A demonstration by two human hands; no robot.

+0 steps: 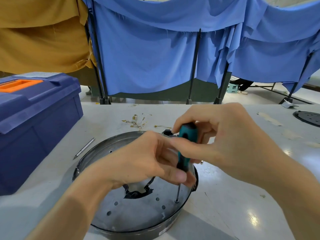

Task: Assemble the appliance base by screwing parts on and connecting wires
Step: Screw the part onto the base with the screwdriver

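A round grey metal appliance base (131,215) with several holes and a ragged black-edged central opening lies on the table in front of me. A screwdriver with a teal and black handle (187,135) stands nearly upright over it, its steel tip on a screw (177,200) near the base's right rim. My right hand (225,135) grips the top of the handle. My left hand (147,160) pinches the lower end of the handle with thumb and fingers. A small black part (167,132) sits at the base's far rim.
A blue toolbox (34,122) with an orange handle stands at the left. A loose metal screwdriver bit (84,148) lies beside it. Thin wires with brass terminals (136,121) lie beyond the base. A black round plate (308,117) sits at the far right edge. Blue curtains hang behind the table.
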